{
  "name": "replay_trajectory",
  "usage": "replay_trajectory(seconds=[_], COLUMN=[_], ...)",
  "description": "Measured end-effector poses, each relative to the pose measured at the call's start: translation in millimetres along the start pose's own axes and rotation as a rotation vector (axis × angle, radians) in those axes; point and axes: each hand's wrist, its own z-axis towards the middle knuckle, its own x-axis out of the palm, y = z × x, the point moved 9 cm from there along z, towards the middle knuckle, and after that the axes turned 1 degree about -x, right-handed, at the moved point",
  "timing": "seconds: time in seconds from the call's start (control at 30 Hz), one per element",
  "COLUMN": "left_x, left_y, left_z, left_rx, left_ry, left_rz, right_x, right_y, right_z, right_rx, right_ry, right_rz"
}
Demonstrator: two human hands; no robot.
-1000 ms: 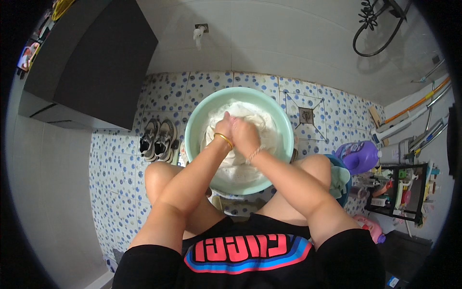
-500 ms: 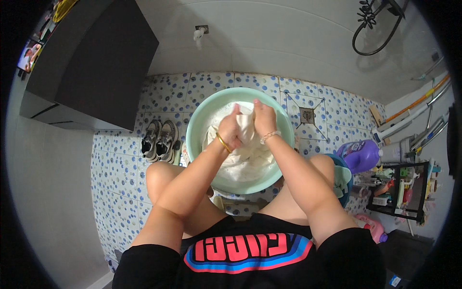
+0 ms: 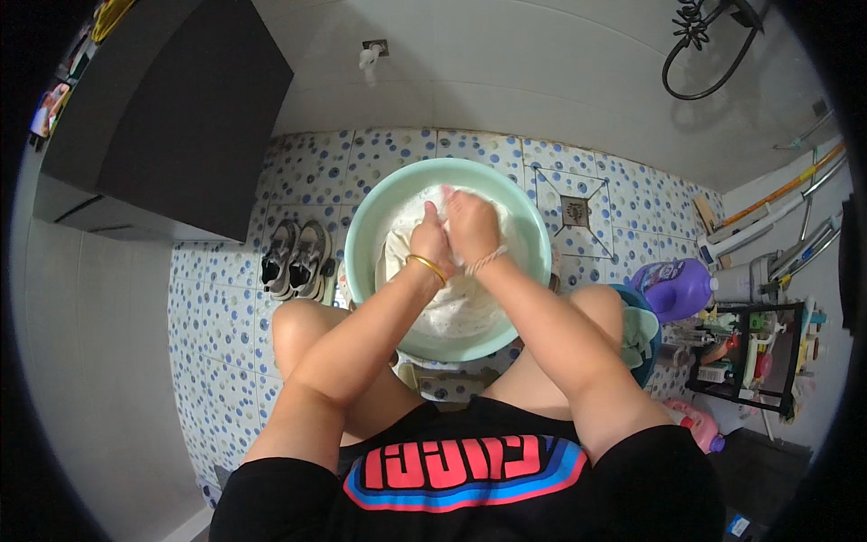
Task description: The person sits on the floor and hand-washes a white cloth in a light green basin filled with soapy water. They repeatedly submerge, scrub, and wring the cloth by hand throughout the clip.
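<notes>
A pale green basin (image 3: 358, 262) stands on the tiled floor between my knees. In it lies wet white cloth (image 3: 461, 312) among suds, bunched up; what kind of garment or cloth it is does not show. My left hand (image 3: 430, 242), with a gold bangle at the wrist, is closed on the cloth, thumb pointing up. Pressed close beside it, my right hand (image 3: 472, 224) is curled over the cloth as a fist, a pale beaded bracelet behind it. Between the two hands the gripped part of the cloth is mostly hidden.
Sneakers (image 3: 296, 260) sit left of the basin below a dark cabinet (image 3: 181, 117). A floor drain (image 3: 574, 212) lies to the right. Further right are a purple bottle (image 3: 677, 289), a blue bucket (image 3: 643, 366) holding green cloth, and a black rack (image 3: 750, 361). A tap (image 3: 369, 58) juts from the wall.
My hands have come together: the right hand has moved left against the left one and turned knuckles up. The cloth stretched between them has dropped from sight.
</notes>
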Motion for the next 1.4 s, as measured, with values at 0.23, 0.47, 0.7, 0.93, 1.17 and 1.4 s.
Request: replay_trajectory(seconds=[0.23, 0.47, 0.7, 0.93, 1.17, 1.4], left_x=[7, 35, 35, 47, 23, 13], left_y=[-18, -45, -44, -111, -121, -121], left_z=[-2, -28, -49, -86, -72, -65], left_rx=[-0.001, 0.172, 0.506, 0.624, 0.774, 0.331], left_ry=[0.192, 0.310, 0.380, 0.359, 0.216, 0.490], left_rz=[-0.056, 0.384, 0.933, 0.738, 1.510, 0.861], right_x=[-10, -7, -29, 2, -7, -25], right_y=[43, -58, -106, -55, -48, -21], right_z=[-25, 11, 1, -4, 1, 6], right_rx=[-0.229, 0.409, 0.917, 0.147, 0.093, -0.154], right_ry=[-0.126, 0.024, -0.275, 0.371, 0.407, 0.396], right_rz=[0.098, 0.338, 1.294, 0.725, 0.231, 0.557])
